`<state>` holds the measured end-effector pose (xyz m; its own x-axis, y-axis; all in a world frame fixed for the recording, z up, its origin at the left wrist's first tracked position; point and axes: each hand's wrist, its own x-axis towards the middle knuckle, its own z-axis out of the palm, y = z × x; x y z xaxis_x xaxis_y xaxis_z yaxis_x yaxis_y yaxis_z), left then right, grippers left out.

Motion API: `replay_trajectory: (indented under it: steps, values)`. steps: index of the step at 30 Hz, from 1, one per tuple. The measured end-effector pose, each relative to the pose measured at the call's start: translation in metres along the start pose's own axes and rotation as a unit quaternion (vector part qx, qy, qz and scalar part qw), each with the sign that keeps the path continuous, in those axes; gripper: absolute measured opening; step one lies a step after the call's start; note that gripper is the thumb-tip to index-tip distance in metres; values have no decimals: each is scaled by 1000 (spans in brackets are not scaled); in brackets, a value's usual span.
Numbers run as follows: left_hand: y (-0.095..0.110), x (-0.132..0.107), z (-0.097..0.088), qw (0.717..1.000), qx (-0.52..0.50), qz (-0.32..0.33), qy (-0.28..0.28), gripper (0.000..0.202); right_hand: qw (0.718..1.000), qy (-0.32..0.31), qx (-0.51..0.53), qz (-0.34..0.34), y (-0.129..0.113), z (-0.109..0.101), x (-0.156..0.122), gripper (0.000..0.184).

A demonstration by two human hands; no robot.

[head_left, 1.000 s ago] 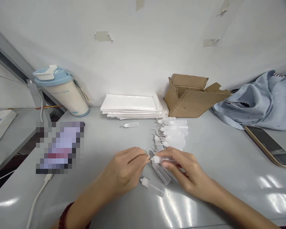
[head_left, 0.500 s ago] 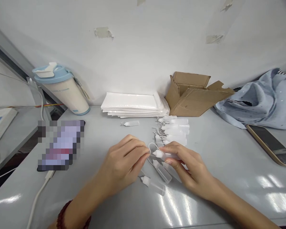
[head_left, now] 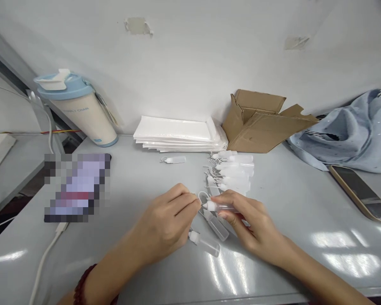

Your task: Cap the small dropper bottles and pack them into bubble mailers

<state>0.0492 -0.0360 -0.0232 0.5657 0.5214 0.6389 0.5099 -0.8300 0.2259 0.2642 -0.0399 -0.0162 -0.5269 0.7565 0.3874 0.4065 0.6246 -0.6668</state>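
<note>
My right hand grips a small clear squeeze bottle with a white neck, lying level with its tip pointing left. Close to that tip, my left hand is closed in a pinch on the thin white tether that loops from the bottle; whatever sits at the tether's end is hidden by the fingers. Just below the hands lie two loose squeeze bottles, one slanted and one nearer me. Behind them is a cluster of several such bottles with thin tips and loops.
One more bottle lies apart near a stack of white padded envelopes. An open cardboard box stands behind the cluster. At left are a tumbler and a blurred-out phone; at right, another phone and blue cloth.
The camera view has shifted slightly, so the background sits a little higher. Both hands keep their hold, and the left fingers remain close to the bottle's tip.
</note>
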Motion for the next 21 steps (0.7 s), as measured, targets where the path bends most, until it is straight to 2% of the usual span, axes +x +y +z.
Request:
replay_trajectory:
  steps: [4,10,15,21]
  values:
    - [0,0,2,1000,8,11,0,22,1000,-9,1,11,0,1,-1,22]
    - [4,14,-7,997,5,3,71,21,999,34,2,-6,-3,3,-1,24]
    - [2,18,-15,998,22,-24,62,19,999,43,0,-1,-5,0,-1,25]
    - [0,15,-9,998,-2,-15,55,16,1000,27,8,-8,-1,1,-1,24]
